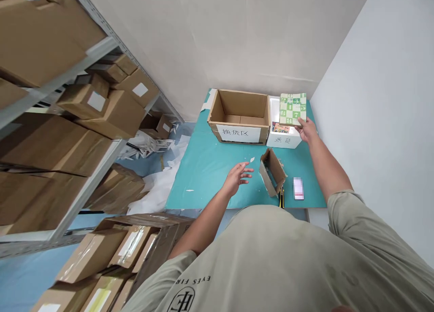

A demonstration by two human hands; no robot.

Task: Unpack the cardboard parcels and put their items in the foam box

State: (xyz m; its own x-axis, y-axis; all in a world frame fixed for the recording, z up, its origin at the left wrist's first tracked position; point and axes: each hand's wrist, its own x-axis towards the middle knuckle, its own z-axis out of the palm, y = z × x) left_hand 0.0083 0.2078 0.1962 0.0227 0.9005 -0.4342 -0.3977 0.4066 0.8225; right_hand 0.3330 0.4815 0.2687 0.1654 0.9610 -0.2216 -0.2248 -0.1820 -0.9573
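Observation:
My right hand [308, 130] grips the lower right corner of a green and cream checkered booklet [293, 109] with numbers on it. The booklet is held above the white foam box [283, 140], covering part of its opening. Inside that box, a colourful orange item [281, 128] shows. My left hand [237, 178] hovers over the table with its fingers apart and nothing in them. Just to its right stands a small opened cardboard box [273, 172], tilted, with dark contents partly visible.
A large open cardboard box [240, 104] with a paper label stands left of the foam box on the teal table [203, 176]. Near the front edge lie a yellow-black utility knife [281, 197] and a phone [298, 188]. Shelves of cartons [111, 108] and a carton of boxes [98, 253] stand left.

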